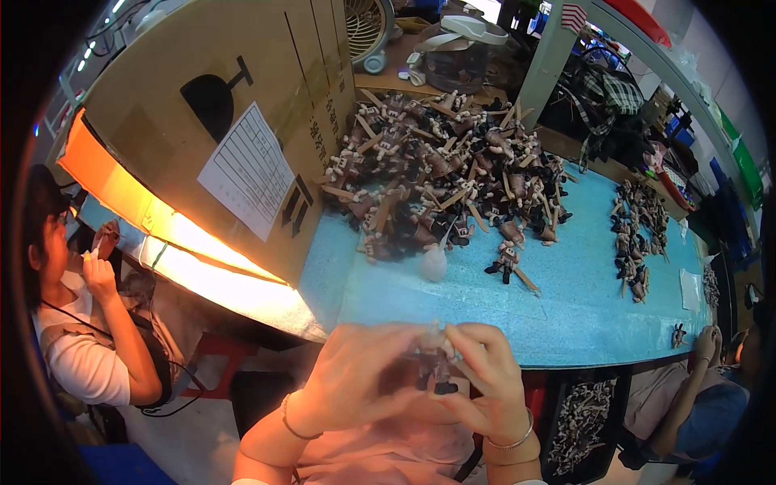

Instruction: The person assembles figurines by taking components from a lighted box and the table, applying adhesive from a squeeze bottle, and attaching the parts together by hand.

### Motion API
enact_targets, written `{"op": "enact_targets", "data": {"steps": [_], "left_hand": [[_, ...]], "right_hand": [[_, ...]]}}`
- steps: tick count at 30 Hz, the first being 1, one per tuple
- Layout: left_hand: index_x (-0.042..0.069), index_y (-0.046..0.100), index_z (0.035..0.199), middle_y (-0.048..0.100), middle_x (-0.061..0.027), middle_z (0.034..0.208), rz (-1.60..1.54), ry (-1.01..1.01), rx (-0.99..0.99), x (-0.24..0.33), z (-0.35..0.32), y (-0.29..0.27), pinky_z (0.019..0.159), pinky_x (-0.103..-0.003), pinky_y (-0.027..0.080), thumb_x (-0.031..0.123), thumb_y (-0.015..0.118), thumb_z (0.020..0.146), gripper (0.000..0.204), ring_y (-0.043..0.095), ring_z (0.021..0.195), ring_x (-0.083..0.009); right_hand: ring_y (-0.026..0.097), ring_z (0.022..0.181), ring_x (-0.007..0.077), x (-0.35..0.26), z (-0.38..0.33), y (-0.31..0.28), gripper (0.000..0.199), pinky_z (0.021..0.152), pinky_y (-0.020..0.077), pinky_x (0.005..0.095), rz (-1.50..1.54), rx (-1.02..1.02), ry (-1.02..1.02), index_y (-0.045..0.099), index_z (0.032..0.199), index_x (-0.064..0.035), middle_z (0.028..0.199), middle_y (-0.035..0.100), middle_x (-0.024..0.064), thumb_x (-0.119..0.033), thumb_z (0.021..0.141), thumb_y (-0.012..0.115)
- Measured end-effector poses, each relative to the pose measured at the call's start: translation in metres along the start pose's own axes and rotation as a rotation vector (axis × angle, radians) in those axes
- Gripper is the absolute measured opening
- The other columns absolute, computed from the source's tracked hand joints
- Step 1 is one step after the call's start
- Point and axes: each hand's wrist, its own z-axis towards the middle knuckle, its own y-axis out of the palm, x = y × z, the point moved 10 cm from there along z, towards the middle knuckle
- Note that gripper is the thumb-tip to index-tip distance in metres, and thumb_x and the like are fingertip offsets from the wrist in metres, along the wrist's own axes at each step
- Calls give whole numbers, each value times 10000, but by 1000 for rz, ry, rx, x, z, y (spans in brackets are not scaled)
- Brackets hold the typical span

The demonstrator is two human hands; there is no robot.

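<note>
Hands (420,376) grip figurine (436,364), perhaps; pile (449,174) beyond.

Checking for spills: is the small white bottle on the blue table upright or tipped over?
Upright. The white bottle stands on its base on the blue table, its narrow tip pointing up, beside the pile of figurines.

The table (582,315) is bright turquoise blue. On it lies a heap of figurines (453,174) in dark brown, black and tan, with a smaller dark row (638,238) at the table's right end. Left of the heap, a tan cardboard box (218,121) bears a white paper sheet (246,171) with black lines.
</note>
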Motion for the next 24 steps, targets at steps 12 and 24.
{"op": "enact_targets", "data": {"steps": [12, 24], "left_hand": [[73, 506, 1077, 589, -82, 1056, -144, 142, 179, -1, -14, -3, 710, -325, 406, 123, 781, 586, 566, 553, 848, -222], [63, 517, 1169, 596, -111, 1098, -214, 136, 37, -3, -3, 42, 700, -324, 411, 76, 734, 567, 640, 585, 901, -234]], "right_hand": [[601, 872, 173, -44, -13, 6, 321, 678, 393, 267, -312, 81, -323, 638, 1006, -135, 1089, 597, 64, -160, 688, 660], [579, 934, 277, 8, -24, -12, 507, 772, 466, 362, -80, 43, -73, 590, 1091, -87, 1118, 551, 144, -89, 610, 747]]}}
